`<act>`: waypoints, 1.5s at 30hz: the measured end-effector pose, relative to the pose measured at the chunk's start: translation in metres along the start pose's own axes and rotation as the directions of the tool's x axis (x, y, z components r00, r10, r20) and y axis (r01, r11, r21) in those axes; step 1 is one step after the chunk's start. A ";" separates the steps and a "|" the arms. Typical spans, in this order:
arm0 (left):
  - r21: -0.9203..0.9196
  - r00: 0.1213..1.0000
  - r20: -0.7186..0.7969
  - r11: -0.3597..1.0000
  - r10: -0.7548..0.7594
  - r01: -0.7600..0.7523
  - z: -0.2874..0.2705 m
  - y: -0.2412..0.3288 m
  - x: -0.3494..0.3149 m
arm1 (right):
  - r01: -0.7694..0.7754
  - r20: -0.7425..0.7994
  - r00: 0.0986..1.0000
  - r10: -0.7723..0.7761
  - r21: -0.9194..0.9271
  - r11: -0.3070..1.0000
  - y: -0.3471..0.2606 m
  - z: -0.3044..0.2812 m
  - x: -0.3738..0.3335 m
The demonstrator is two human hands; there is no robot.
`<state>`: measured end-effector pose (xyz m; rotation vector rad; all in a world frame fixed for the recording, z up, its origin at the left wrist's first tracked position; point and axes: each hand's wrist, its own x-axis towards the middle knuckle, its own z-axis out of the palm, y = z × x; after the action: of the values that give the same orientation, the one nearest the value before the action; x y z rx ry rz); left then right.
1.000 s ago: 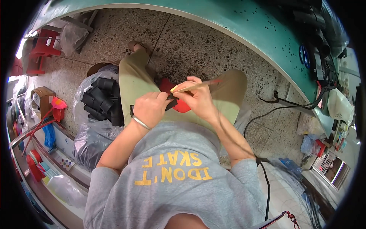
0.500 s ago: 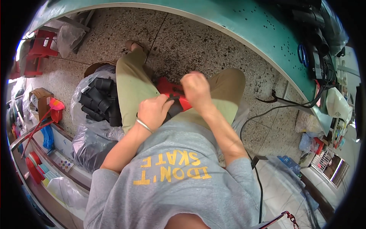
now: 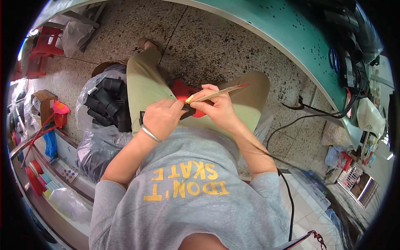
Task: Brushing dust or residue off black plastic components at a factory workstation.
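My left hand (image 3: 161,117), with a silver bangle at the wrist, is closed round a black plastic part (image 3: 188,111) above my lap. Much of that part is hidden by my fingers. My right hand (image 3: 217,106) grips a slim wooden-coloured stick (image 3: 218,93), reddish at its far tip and yellow at the end close to the black part. Whether that end touches the part I cannot tell. Between my legs, beneath both hands, a red thing (image 3: 181,89) shows only partly. Left of my leg, several black plastic tubular pieces (image 3: 107,104) lie in a clear bag.
A green-topped table (image 3: 287,46) curves across the front and right, with black parts and blue-handled scissors (image 3: 333,59) on it. A black cable (image 3: 300,119) runs beside my right arm. Red stools (image 3: 46,41) stand far left; a shelf with red tape (image 3: 35,177) is at lower left.
My right hand has come down and turned, and the stick now shows in it. The left hand has shifted slightly left, still holding the black part.
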<state>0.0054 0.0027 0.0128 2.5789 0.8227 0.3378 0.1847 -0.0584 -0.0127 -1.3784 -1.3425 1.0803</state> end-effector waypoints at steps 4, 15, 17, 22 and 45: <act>0.016 1.000 -0.007 1.000 0.021 -0.021 0.006 -0.002 -0.001 | -0.142 0.021 0.990 0.140 0.128 0.982 0.003 0.001 -0.005; -0.361 0.885 0.413 0.854 -0.213 0.374 -0.005 -0.022 -0.026 | -0.109 -0.507 0.846 -0.167 -0.470 0.876 0.067 -0.024 -0.004; -0.559 0.831 0.547 0.694 -0.101 0.453 -0.010 -0.047 -0.034 | -0.196 -0.556 0.830 0.046 -0.213 0.957 0.058 -0.025 -0.007; -0.798 0.715 0.600 -0.328 -0.359 0.505 0.008 -0.050 -0.034 | -0.128 -0.358 0.915 0.186 0.180 0.975 0.029 0.019 -0.013; -0.943 0.766 0.324 -0.125 -0.556 0.308 0.015 -0.011 -0.009 | -0.253 -0.190 0.891 0.412 0.546 0.799 0.007 0.032 -0.021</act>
<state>-0.0017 0.0012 -0.0068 0.7795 0.9448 0.6405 0.1543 -0.0790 -0.0267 -1.3267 -0.5309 1.2837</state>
